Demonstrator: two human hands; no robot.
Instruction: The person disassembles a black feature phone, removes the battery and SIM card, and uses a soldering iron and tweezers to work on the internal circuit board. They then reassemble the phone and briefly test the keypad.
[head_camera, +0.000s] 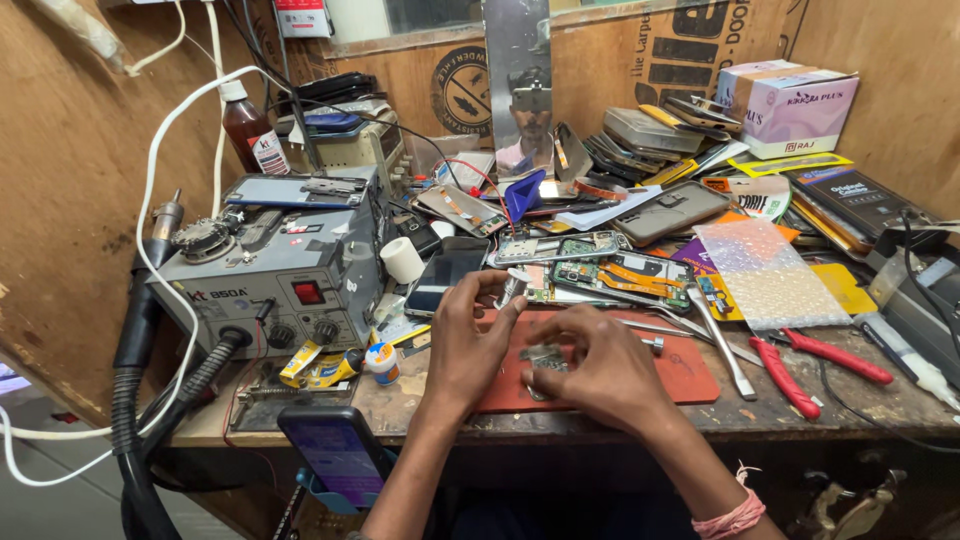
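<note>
My left hand (465, 345) and my right hand (600, 368) meet over a red work mat (690, 372) at the bench's front edge. Between their fingertips sits a small grey circuit part (542, 358), held by both hands. My left thumb and forefinger also touch a small silver piece (512, 288) above it. Just behind the mat lies an opened phone (622, 277) with its green board and orange ribbon cables showing. A thin metal tool (640, 328) lies on the mat beside my right hand.
A grey hot-air rework station (275, 270) stands at the left with its black hose. Red-handled cutters (815, 368), a bubble-wrap bag (765, 275), several phones and boxes crowd the back and right. A lit phone (335, 452) sits in a holder at the front edge.
</note>
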